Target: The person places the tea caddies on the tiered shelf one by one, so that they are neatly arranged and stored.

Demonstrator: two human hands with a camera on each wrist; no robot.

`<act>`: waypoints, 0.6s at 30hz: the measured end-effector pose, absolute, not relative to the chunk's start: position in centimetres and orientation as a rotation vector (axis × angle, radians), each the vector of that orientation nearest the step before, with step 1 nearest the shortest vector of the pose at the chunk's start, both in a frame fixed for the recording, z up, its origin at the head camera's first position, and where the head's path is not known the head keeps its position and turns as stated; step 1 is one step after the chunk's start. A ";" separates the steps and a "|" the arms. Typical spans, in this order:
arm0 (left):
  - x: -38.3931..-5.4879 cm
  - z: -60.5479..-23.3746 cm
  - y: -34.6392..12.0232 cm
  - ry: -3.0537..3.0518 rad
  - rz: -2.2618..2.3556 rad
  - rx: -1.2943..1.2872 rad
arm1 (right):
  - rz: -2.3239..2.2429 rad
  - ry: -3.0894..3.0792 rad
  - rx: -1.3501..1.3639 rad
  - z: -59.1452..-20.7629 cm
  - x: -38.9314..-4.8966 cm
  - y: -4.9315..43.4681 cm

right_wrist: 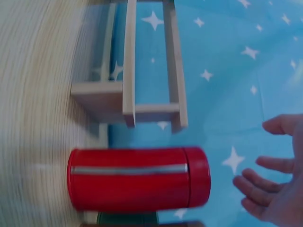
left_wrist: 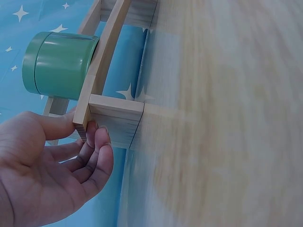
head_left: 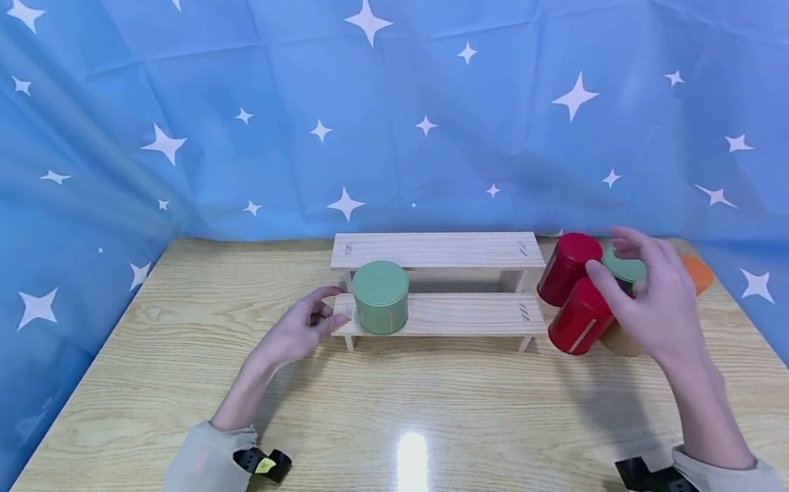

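Note:
A two-step wooden rack point(head_left: 467, 314) stands on the table near the backdrop. My left hand point(head_left: 299, 326) pinches the left end of its lower step; in the left wrist view the thumb lies on top and fingers curl beneath the board point(left_wrist: 84, 116). Close by, a short green tin point(head_left: 382, 302) sits upright on that step. Above a cluster of tins at the right, my right hand point(head_left: 664, 308) hovers with fingers spread. A red tin point(right_wrist: 128, 179) is nearest to it, with a gap to the right hand point(right_wrist: 277, 179) in the right wrist view.
Behind the front red tin stands another red tin point(head_left: 567, 269). A green-lidded tin point(head_left: 622, 267), a tan tin point(head_left: 621, 341) and an orange item point(head_left: 698, 273) are partly hidden by the right hand. Blue star-patterned cloth point(head_left: 432, 62) hangs behind the wooden table point(head_left: 489, 438).

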State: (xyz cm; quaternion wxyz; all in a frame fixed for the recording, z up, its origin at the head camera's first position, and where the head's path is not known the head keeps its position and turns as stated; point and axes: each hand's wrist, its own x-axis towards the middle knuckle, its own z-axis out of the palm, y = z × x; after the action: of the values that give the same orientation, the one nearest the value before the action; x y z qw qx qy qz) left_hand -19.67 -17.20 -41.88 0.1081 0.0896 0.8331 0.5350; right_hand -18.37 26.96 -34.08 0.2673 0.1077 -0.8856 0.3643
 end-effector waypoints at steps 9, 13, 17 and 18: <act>-19.7 -41.9 -17.2 2.435 1.579 0.270 | 1.020 -2.442 0.191 -35.2 -18.3 30.7; -19.7 -41.9 -17.3 2.450 1.569 0.253 | 0.997 -2.472 0.151 -35.6 -18.3 32.2; -19.8 -41.9 -17.3 2.452 1.572 0.256 | 0.975 -2.528 0.115 -35.7 -18.4 33.3; -19.8 -41.9 -17.3 2.454 1.570 0.264 | 0.974 -2.544 0.110 -35.7 -18.5 33.5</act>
State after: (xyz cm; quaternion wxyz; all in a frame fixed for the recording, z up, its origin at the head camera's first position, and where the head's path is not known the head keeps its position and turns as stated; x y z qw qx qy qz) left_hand -19.77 -17.29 -41.95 0.1082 0.0897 0.8340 0.5335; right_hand -18.47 33.52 -35.74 0.2059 0.0395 -0.9131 0.3497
